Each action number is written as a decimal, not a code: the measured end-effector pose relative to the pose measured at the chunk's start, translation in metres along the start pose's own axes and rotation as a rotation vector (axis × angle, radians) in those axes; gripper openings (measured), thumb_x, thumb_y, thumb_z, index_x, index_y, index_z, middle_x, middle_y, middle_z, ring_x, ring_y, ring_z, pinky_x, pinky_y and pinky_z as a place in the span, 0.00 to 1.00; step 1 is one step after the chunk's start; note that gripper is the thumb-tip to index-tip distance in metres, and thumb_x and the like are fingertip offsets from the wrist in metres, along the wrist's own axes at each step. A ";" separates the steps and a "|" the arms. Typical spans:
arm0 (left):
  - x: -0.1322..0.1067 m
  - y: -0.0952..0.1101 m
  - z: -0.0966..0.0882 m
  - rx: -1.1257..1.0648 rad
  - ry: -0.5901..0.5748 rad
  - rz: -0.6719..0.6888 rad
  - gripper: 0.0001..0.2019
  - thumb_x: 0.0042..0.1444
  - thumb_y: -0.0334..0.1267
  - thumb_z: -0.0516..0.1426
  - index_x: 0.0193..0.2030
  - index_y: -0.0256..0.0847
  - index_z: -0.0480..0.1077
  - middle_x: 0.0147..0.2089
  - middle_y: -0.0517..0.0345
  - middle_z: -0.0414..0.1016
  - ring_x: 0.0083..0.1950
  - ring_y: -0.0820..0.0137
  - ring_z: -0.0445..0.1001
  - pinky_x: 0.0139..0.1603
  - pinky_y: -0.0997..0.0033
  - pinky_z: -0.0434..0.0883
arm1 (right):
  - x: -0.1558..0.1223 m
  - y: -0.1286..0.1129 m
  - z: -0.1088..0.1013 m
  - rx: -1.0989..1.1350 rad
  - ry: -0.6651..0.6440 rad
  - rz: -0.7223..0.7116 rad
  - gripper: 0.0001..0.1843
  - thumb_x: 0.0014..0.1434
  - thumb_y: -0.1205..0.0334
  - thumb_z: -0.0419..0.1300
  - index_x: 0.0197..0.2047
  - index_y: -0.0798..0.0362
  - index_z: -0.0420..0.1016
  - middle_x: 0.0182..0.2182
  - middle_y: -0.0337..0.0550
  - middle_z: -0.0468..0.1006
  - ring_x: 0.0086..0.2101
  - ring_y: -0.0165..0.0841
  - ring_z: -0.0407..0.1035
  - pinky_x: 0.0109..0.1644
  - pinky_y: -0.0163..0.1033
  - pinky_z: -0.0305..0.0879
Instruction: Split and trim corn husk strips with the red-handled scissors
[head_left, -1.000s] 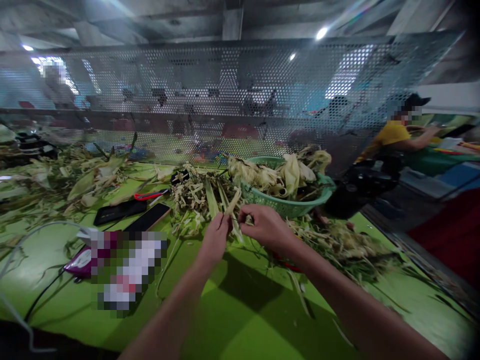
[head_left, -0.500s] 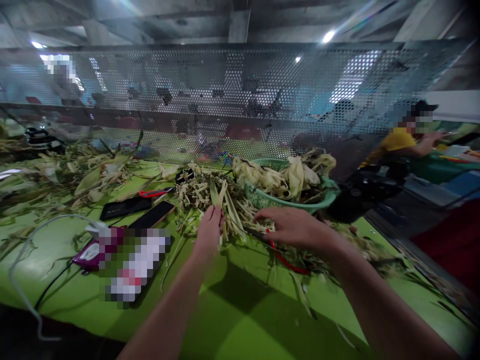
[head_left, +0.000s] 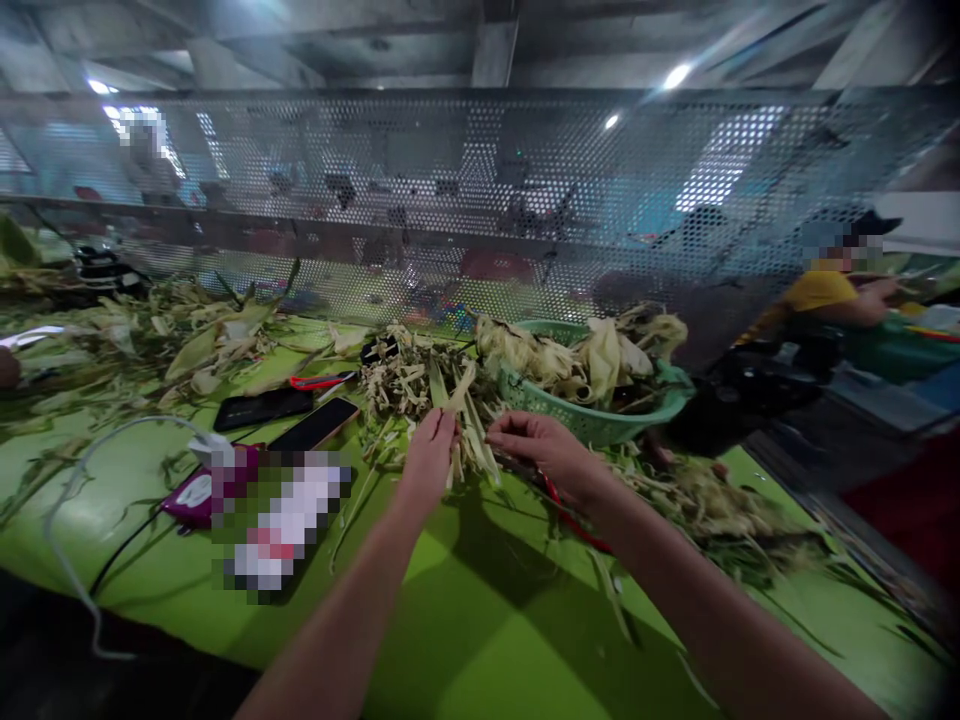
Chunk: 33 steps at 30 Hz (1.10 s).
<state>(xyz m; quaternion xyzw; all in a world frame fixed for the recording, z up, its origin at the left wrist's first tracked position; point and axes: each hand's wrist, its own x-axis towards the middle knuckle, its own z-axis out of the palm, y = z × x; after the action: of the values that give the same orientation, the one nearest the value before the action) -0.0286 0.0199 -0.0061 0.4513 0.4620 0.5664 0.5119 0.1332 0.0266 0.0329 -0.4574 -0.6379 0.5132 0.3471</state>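
Pinched in my left hand [head_left: 430, 455] are several pale-green corn husk strips [head_left: 457, 395], which fan upward from the closed fingers. My right hand [head_left: 544, 450] is close by on the right, thumb and fingers drawn together near the strips' edge; whatever is between the fingertips is too small to make out. Under that hand lies a red-handled tool [head_left: 581, 530] with a dark blade, partly covered. Behind my left hand rises a heap of chopped husk bits [head_left: 397, 385]. A green basket [head_left: 577, 418] full of husks and corn silk stands behind my right hand.
Two phones [head_left: 319, 425] and a red cutter [head_left: 321, 381] lie to the left, near a purple device [head_left: 202, 492] with cables. Loose husks [head_left: 195, 345] cover the back left. A perforated metal screen [head_left: 420, 190] borders the table [head_left: 465, 620]. A person in yellow [head_left: 821, 295] sits at right.
My right hand has moved left, off the red-handled tool and closer to the husk strips, and its fingers have drawn together. My left hand keeps its hold. The view has shifted slightly.
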 end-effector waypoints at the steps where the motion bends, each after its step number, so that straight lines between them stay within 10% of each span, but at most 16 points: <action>1: 0.001 0.001 -0.001 -0.017 -0.001 -0.012 0.17 0.55 0.53 0.54 0.29 0.39 0.63 0.23 0.65 0.58 0.22 0.78 0.55 0.22 0.77 0.53 | 0.000 -0.001 -0.004 -0.084 0.023 -0.052 0.14 0.50 0.52 0.63 0.30 0.56 0.72 0.20 0.33 0.67 0.20 0.24 0.57 0.24 0.31 0.52; 8: -0.001 0.011 -0.009 -0.058 0.100 0.056 0.17 0.56 0.52 0.53 0.32 0.38 0.69 0.20 0.68 0.50 0.19 0.80 0.47 0.19 0.77 0.46 | -0.015 -0.018 -0.010 -0.853 0.229 -0.331 0.09 0.58 0.58 0.57 0.33 0.51 0.77 0.27 0.39 0.77 0.27 0.31 0.67 0.32 0.34 0.56; 13: -0.006 0.008 -0.002 -0.103 -0.093 -0.048 0.19 0.55 0.53 0.54 0.37 0.37 0.73 0.17 0.69 0.46 0.17 0.80 0.46 0.19 0.76 0.45 | -0.020 -0.020 -0.001 -1.086 0.255 -0.411 0.06 0.57 0.63 0.58 0.35 0.48 0.77 0.32 0.38 0.81 0.32 0.33 0.72 0.32 0.34 0.55; 22: -0.007 0.010 -0.001 -0.127 -0.040 -0.028 0.21 0.53 0.54 0.55 0.44 0.38 0.74 0.16 0.70 0.47 0.17 0.80 0.47 0.19 0.77 0.45 | -0.018 -0.017 -0.003 -1.218 0.280 -0.465 0.08 0.58 0.64 0.56 0.33 0.50 0.77 0.30 0.40 0.81 0.31 0.33 0.72 0.32 0.34 0.53; 29: -0.013 0.004 0.013 -0.310 -0.195 -0.205 0.18 0.48 0.50 0.61 0.36 0.35 0.72 0.27 0.60 0.70 0.17 0.83 0.49 0.18 0.78 0.49 | -0.019 -0.020 0.000 -1.192 0.298 -0.503 0.08 0.60 0.62 0.56 0.35 0.50 0.77 0.31 0.41 0.81 0.32 0.32 0.72 0.33 0.34 0.55; 33: -0.011 -0.002 0.013 -0.285 -0.256 -0.196 0.18 0.49 0.51 0.60 0.33 0.35 0.71 0.19 0.67 0.57 0.18 0.82 0.48 0.19 0.77 0.46 | -0.018 -0.019 -0.001 -1.153 0.296 -0.496 0.08 0.60 0.62 0.56 0.35 0.49 0.77 0.30 0.39 0.80 0.32 0.31 0.72 0.34 0.33 0.55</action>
<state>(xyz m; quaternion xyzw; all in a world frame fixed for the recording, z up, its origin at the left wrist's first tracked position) -0.0143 0.0101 -0.0066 0.3954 0.3499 0.5114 0.6779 0.1360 0.0086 0.0520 -0.4756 -0.8433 -0.0759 0.2384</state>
